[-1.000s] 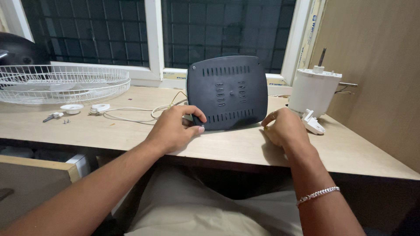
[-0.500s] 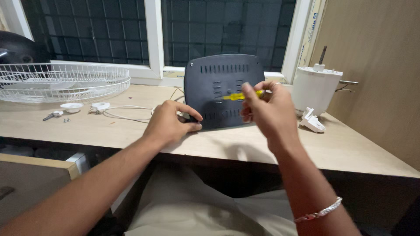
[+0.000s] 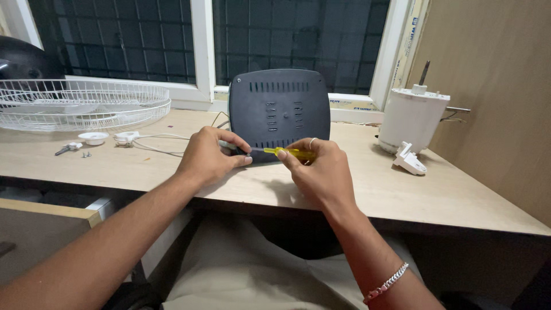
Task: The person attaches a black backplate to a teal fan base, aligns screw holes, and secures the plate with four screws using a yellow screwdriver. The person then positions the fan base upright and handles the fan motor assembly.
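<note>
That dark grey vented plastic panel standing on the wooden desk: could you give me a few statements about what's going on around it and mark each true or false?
1. The right hand holds a yellow-handled screwdriver. True.
2. The dark grey vented plastic panel lies flat on the wooden desk. False: it stands upright on its lower edge.
3. The left hand is at the panel's lower left corner. True.
4. The white wire fan guard sits right of the panel. False: it is at the far left.
5. The white cylindrical motor housing is in the right hand. False: it stands alone at the right.
</note>
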